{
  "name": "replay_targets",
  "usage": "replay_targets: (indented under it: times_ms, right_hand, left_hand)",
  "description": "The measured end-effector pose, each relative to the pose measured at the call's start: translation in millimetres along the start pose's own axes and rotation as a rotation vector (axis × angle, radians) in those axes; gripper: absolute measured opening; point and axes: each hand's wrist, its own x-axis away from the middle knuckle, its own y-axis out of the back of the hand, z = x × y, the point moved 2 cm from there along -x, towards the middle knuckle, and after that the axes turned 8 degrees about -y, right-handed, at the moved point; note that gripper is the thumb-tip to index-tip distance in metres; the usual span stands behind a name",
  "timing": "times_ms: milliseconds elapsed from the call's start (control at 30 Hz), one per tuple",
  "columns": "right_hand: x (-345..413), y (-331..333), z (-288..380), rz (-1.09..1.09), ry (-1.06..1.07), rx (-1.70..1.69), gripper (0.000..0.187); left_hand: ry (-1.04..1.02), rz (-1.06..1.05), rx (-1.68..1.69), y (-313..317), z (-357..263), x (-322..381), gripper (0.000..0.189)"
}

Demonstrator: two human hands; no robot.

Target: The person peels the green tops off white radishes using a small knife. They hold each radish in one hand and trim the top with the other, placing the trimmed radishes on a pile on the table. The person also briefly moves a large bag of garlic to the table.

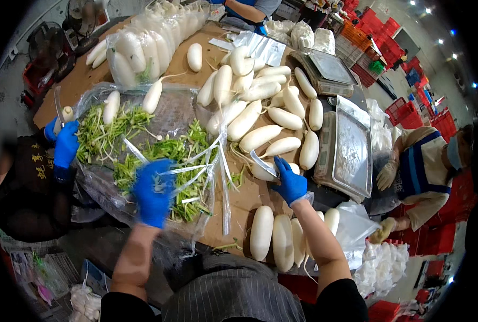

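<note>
My right hand (289, 183), in a blue glove, grips a knife. Its curved blade (263, 164) lies over a white radish (259, 172), part of which is hidden behind the blade and hand. My left hand (153, 193), also blue-gloved, is blurred above cut green radish tops (182, 151). Whether it holds anything is unclear. Thin clear plastic strips (219, 157) run beside and across it from the edge of a plastic sheet (102, 183). A pile of white radishes (245, 122) spreads beyond my hands. Several more radishes (262, 233) lie side by side near my body.
Two weighing scales (354, 151) (331, 66) stand along the right table edge. Bagged radishes (142, 48) fill the far left. At left, a co-worker's blue-gloved hands (65, 143) hold a knife and a radish. Another person (422, 169) stands at right by plastic bags (349, 229).
</note>
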Motion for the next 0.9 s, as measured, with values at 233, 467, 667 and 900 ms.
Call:
replay_targets:
  times_ms: [233,467,667,900]
  right_hand:
    - [7.2,12.4,-11.7,-0.041,0.01,-0.14,0.074]
    - [-16.2,50.2,-12.7,-0.174,-0.04,-0.456,0.075]
    - [-50.0,59.3,0.9,-0.157,0.015,-0.618,0.076]
    - [-91.2,41.5,-8.4,-0.421,-0.04,-0.889,0.054]
  left_hand:
    - [-0.572,0.7,-0.906,-158.1,107.9,34.1,0.042]
    - [-0.217,0.909,-0.836,-180.0,129.6,56.7,0.023]
    - [-0.346,0.392,-0.426,-77.8,47.1,23.9,0.01]
    - [-0.245,0.191,-0.997,71.5,14.2,-23.4,0.014]
